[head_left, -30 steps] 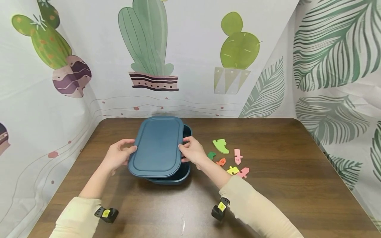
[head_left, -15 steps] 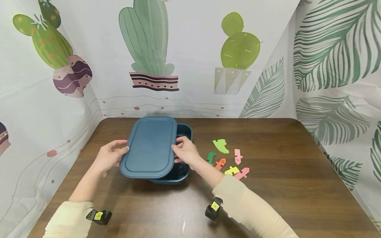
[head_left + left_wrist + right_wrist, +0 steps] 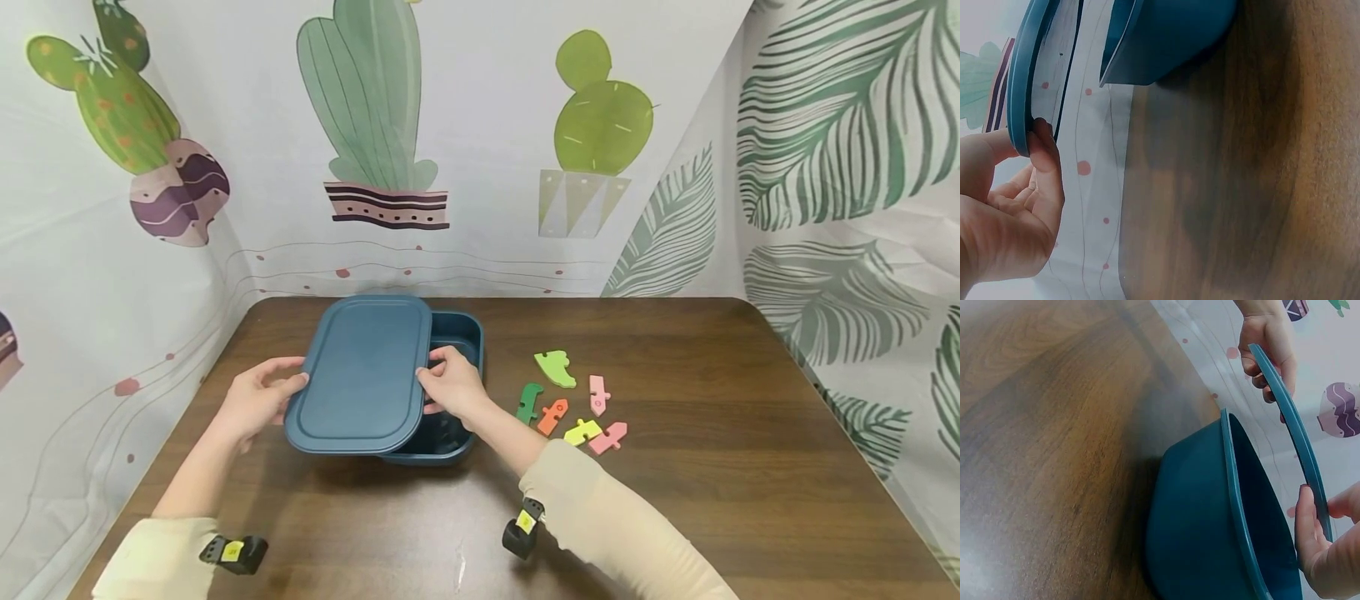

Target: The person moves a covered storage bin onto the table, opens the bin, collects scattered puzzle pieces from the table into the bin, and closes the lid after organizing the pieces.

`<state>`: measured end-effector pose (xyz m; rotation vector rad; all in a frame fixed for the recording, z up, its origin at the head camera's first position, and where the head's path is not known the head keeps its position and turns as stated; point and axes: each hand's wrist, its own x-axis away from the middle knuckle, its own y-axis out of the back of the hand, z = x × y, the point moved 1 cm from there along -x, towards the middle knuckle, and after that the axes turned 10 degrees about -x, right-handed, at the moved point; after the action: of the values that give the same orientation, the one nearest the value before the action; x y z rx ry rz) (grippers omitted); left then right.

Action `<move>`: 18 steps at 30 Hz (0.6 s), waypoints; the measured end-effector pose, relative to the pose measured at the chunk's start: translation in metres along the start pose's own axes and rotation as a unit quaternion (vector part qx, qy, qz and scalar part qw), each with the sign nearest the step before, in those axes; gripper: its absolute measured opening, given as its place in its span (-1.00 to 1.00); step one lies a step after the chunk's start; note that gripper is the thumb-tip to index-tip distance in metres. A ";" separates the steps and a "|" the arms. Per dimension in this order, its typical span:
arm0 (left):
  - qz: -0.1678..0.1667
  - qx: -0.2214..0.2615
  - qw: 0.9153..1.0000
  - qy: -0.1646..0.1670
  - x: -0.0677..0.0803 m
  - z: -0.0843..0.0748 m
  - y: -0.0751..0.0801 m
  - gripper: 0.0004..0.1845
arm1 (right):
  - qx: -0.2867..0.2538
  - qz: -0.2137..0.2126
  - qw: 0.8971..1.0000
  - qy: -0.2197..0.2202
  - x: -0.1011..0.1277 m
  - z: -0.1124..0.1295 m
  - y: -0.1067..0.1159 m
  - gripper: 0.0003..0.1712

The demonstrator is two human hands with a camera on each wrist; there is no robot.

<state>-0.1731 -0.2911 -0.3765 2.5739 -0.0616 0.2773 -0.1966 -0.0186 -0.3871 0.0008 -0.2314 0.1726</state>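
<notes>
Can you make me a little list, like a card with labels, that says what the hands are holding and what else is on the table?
left hand: grips the left edge of the blue lid
right hand: grips the lid's right edge
lid: lifted clear of the blue box, offset to its left
box: open, on the wooden table
puzzle pieces: six coloured ones lie right of the box
backdrop: cactus and leaf prints

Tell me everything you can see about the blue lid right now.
The lid is a dark blue rounded rectangle, seemingly matte plastic, with a groove running just inside its edge. It is off the box, held clear above it, roughly level and shifted to the left, so the box's right part is uncovered. The left hand grips its left edge and the right hand its right edge, thumbs on top. Nothing else touches it.
</notes>
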 end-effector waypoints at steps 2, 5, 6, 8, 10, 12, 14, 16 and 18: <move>-0.002 -0.003 1.000 0.000 0.001 0.001 0.002 -0.39 | 0.003 0.001 1.000 0.001 0.000 0.000 -0.002 -0.57; -0.006 -0.010 1.000 0.001 0.001 0.002 0.005 -0.38 | 0.005 0.003 1.000 0.001 -0.001 0.000 -0.004 -0.58; -0.009 -0.012 1.000 0.003 0.002 0.002 0.006 -0.38 | 0.005 0.003 1.000 0.001 0.000 0.000 -0.005 -0.58; -0.011 -0.014 1.000 0.004 0.002 0.003 0.008 -0.38 | 0.005 0.002 1.000 0.002 0.000 0.000 -0.008 -0.57; -0.013 -0.013 1.000 0.005 0.003 0.004 0.010 -0.39 | 0.005 0.001 1.000 0.003 0.000 0.001 -0.010 -0.57; -0.015 -0.013 1.000 0.005 0.004 0.005 0.012 -0.39 | 0.005 0.001 1.000 0.004 0.001 0.002 -0.013 -0.57; -0.015 -0.012 1.000 0.004 0.005 0.006 0.014 -0.39 | 0.005 0.001 1.000 0.006 0.002 0.003 -0.016 -0.56; -0.014 -0.015 1.000 0.005 0.007 0.007 0.017 -0.39 | 0.006 0.003 1.000 0.008 0.003 0.003 -0.019 -0.56; -0.012 -0.017 1.000 0.004 0.009 0.009 0.019 -0.38 | 0.005 0.006 1.000 0.009 0.004 0.004 -0.022 -0.55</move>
<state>-0.1649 -0.3116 -0.3720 2.5383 -0.0327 0.2766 -0.1895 -0.0393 -0.3817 0.0073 -0.2123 0.1858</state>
